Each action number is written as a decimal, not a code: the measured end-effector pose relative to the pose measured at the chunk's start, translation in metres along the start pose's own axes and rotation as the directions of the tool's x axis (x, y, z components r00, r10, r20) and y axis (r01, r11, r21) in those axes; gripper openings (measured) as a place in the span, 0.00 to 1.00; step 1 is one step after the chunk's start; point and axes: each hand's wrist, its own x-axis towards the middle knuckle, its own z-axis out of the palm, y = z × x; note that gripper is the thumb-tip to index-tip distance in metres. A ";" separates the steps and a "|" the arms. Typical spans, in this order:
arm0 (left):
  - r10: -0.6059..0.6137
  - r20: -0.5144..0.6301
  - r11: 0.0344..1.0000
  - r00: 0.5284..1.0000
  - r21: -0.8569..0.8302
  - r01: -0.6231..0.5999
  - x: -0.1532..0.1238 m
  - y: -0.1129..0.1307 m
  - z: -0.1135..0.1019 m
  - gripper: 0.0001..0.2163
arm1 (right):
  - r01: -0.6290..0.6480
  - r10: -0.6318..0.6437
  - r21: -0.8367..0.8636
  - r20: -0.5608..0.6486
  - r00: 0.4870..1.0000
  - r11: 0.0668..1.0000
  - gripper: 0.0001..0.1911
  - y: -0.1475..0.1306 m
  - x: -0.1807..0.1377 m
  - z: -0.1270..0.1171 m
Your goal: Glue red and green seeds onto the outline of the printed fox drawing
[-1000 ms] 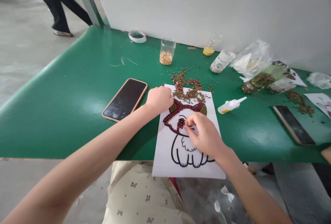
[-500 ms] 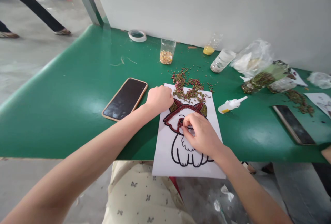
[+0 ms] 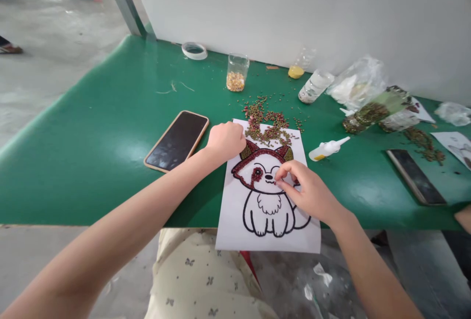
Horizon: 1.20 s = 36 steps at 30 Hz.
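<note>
A white sheet with a cartoon animal drawing [image 3: 270, 221] lies on the green table, its lower edge reaching past the table's front. Red and green beans cover the drawing's ears, head border and one eye patch. My left hand [image 3: 226, 140] rests curled at the sheet's upper left; its fingertips are hidden, so I cannot see what it holds. Over the right side of the face, my right hand [image 3: 301, 186] has thumb and forefinger pinched together; anything between them is too small to make out. Loose mixed beans [image 3: 267, 121] are scattered across the sheet's top edge.
Left of the sheet lies a phone [image 3: 177, 140]. A white glue bottle [image 3: 328, 149] is to the right, with another phone [image 3: 415, 176] beyond. A cup of corn kernels [image 3: 236, 73], a tape roll [image 3: 194, 51] and a plastic bottle of beans [image 3: 377, 109] stand or lie farther back.
My right hand has shifted right from the left eye patch, uncovering the nose and chest of the drawing. My left hand has stayed in place. A walking person's leg has mostly left the view.
</note>
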 end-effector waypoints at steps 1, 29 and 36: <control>-0.001 0.001 1.000 1.000 -0.001 0.001 0.000 0.000 0.000 0.16 | -0.012 0.011 0.008 0.020 1.000 1.000 0.06 0.000 0.000 0.001; -0.002 0.005 1.000 1.000 0.011 0.002 -0.001 0.000 -0.001 0.17 | 0.046 -0.043 0.105 -0.030 0.999 0.993 0.10 -0.012 0.019 0.023; 0.000 0.003 1.000 1.000 0.003 0.000 -0.001 0.000 -0.001 0.16 | 0.109 -0.107 0.055 -0.043 0.993 0.992 0.11 -0.012 0.021 0.028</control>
